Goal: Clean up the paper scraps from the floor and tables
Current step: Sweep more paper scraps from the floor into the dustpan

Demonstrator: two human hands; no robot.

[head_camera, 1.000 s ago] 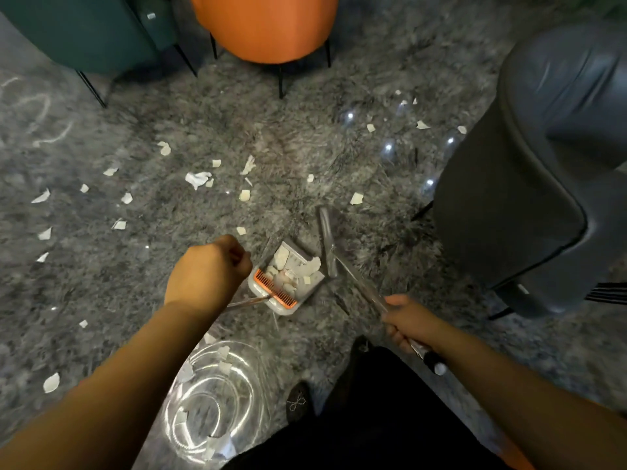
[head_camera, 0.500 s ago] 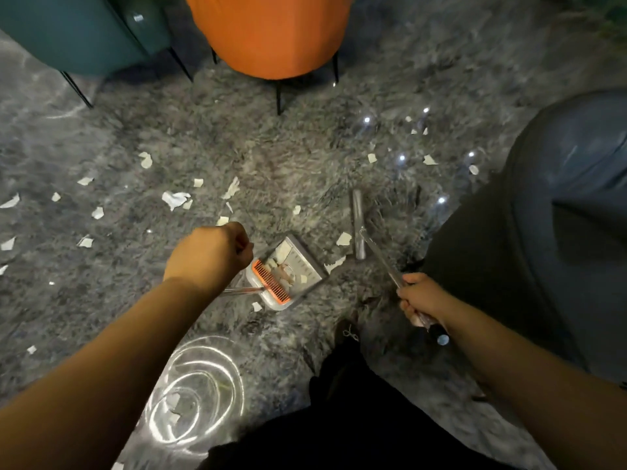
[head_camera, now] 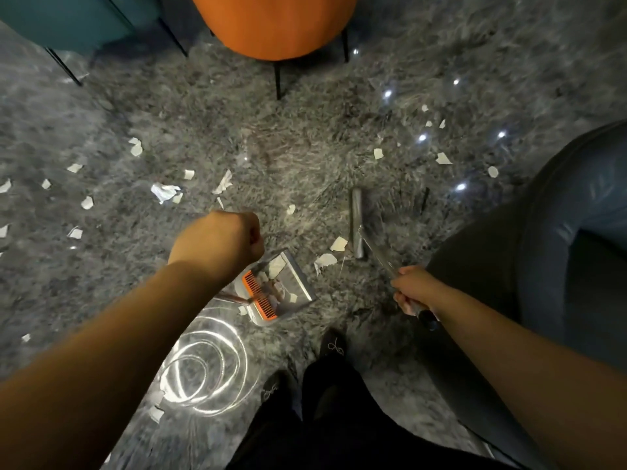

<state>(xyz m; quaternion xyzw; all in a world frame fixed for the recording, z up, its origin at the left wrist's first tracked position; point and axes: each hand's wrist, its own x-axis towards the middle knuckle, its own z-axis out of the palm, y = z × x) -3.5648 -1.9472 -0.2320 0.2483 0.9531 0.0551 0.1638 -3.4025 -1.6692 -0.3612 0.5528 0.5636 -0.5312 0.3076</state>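
Observation:
My left hand grips the thin handle of a white dustpan with an orange comb edge; the pan rests on the shaggy grey rug and holds several paper scraps. My right hand grips the broom handle, and the grey broom head sits on the rug to the right of the pan. Two white paper scraps lie between pan and broom head. Many more scraps are scattered over the rug to the left and at the upper right.
An orange chair and a teal chair stand at the far side. A dark grey armchair fills the right. A clear round glass table with scraps on it stands near my feet.
The broom head has moved away from the dustpan to the right. The view has shifted forward, and fewer scraps show in the pan than a second ago. Both hands keep their grips.

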